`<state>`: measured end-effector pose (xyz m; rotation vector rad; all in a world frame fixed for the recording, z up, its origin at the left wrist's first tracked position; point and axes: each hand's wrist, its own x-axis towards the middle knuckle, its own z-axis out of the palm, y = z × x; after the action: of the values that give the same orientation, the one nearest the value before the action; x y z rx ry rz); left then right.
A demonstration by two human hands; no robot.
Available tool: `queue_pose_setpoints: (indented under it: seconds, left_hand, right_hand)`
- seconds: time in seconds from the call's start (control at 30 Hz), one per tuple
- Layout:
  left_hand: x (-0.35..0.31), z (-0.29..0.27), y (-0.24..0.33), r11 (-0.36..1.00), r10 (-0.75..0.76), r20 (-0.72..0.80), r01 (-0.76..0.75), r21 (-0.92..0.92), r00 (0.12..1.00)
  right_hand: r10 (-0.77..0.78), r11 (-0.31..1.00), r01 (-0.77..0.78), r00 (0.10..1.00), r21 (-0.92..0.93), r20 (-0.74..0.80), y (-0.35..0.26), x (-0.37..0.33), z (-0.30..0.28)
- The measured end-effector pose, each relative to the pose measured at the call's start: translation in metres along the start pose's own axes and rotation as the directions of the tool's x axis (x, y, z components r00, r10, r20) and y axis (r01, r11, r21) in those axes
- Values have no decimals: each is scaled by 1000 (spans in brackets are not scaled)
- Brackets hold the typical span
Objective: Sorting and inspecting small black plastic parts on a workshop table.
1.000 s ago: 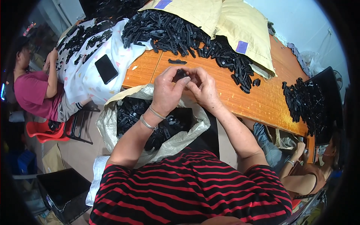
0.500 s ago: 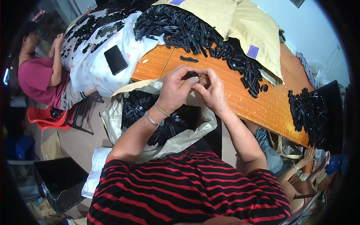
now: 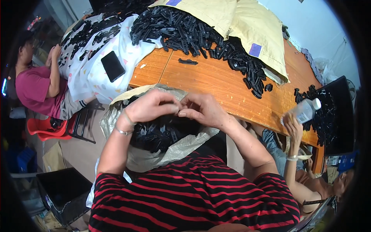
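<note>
My left hand (image 3: 148,107) and my right hand (image 3: 203,110) meet fingertip to fingertip just in front of the table edge. Both pinch a small black plastic part (image 3: 179,111), which the fingers almost wholly hide. Right under the hands stands an open woven sack (image 3: 116,116) holding several black plastic parts (image 3: 158,135). A silver bracelet circles my left wrist. My red and black striped shirt fills the lower part of the view.
A wooden table (image 3: 216,83) carries a long heap of black parts (image 3: 193,34), yellow sacks (image 3: 251,31) and a phone (image 3: 113,65) on white cloth. A person in pink (image 3: 36,87) sits left. Another person's hand lifts a water bottle (image 3: 305,110) at right. A black box (image 3: 62,193) sits on the floor.
My joined hands have come back from over the table edge to above the sack, closing tighter on the part. At right a hand with a bottle has risen into view.
</note>
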<state>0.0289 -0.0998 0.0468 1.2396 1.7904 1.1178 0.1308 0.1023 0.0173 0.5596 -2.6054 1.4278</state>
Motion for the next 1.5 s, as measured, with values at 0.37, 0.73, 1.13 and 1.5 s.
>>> queue_pose_setpoints:
  seconds: [0.37, 0.73, 1.13, 1.5]
  left_hand:
    - [99, 15, -8, 989, 137, -434, -151, 3, 890]
    - [204, 109, 61, 889, 397, -255, -301, 345, 882]
    - [203, 103, 59, 962, 244, -392, -172, 211, 887]
    - [69, -150, 3, 938, 297, -791, -11, 345, 535]
  right_hand:
    - [66, 981, -126, 931, -145, -359, 9, -24, -28]
    - [320, 943, -333, 875, 30, -362, 8, -90, 11]
    - [346, 937, -325, 815, 128, -464, 22, -95, -2]
    - [302, 926, -378, 753, -9, -585, 82, -90, -41]
